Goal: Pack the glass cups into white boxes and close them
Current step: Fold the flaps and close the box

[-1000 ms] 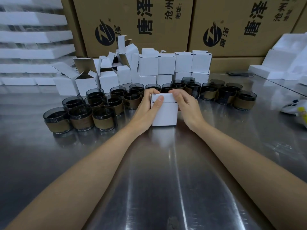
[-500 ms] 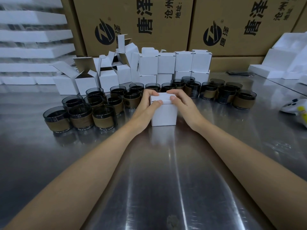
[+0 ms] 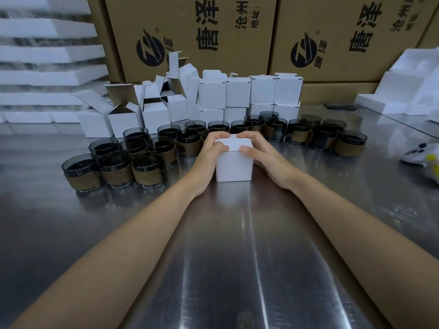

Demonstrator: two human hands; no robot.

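Note:
A small white box (image 3: 234,166) stands on the steel table (image 3: 225,257) at centre, its lid flat. My left hand (image 3: 209,155) grips its left side, thumb on the top front edge and fingers curled over the back. My right hand (image 3: 263,151) grips the right side the same way. Several dark glass cups with brown sleeves (image 3: 116,168) stand in rows to the left and behind, more cups (image 3: 349,144) to the right. Open white boxes (image 3: 123,119) and closed stacked white boxes (image 3: 275,91) sit behind the cups.
Large brown cartons (image 3: 202,36) form a wall at the back. White foam trays (image 3: 47,55) are stacked at left, foam pieces (image 3: 403,91) at right. A white and yellow device (image 3: 425,155) lies at the right edge.
The lid's flap has gone down flat onto the box. Both thumbs have slid from the top surface to the top front edge, and both hands have moved slightly back.

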